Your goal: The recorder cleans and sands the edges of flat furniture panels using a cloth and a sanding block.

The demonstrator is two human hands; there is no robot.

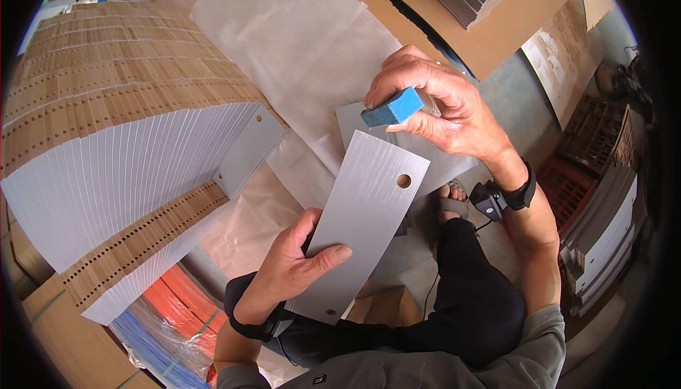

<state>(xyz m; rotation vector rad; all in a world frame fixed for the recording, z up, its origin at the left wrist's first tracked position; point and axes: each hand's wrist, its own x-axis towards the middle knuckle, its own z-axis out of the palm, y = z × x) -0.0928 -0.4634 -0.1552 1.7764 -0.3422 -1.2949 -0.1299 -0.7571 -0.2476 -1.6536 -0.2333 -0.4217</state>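
From the head camera, the left hand [294, 268] grips a long grey panel [365, 218] along its lower left edge, thumb laid across the face and fingers curled behind, so the strip stands tilted up and away over the person's lap, above the black-trousered knee [472, 297]. The right hand [443, 101] pinches a blue sanding block [392, 108] between thumb and fingertips, its lower face touching the panel's top end, just above the round hole [403, 180] near that end. A second grey panel [433, 155] lies partly behind the first. To do this rubbing step well, I would judge that the block should stay flat against the edge rather than rocking on a corner, with strokes running along the strip's length so the brushed grain is not crossed; the left hand probably needs a firm hold closer to the middle, since the thin strip looks likely to flex or chatter under pressure at its far end. Care near the hole would keep the block from catching its rim. To the left, a fanned stack of grey panels [120, 176] with brown perforated edges rests on the bench, a translucent sheet [298, 41] spreads beneath the work, and cardboard [489, 41] lies beyond.
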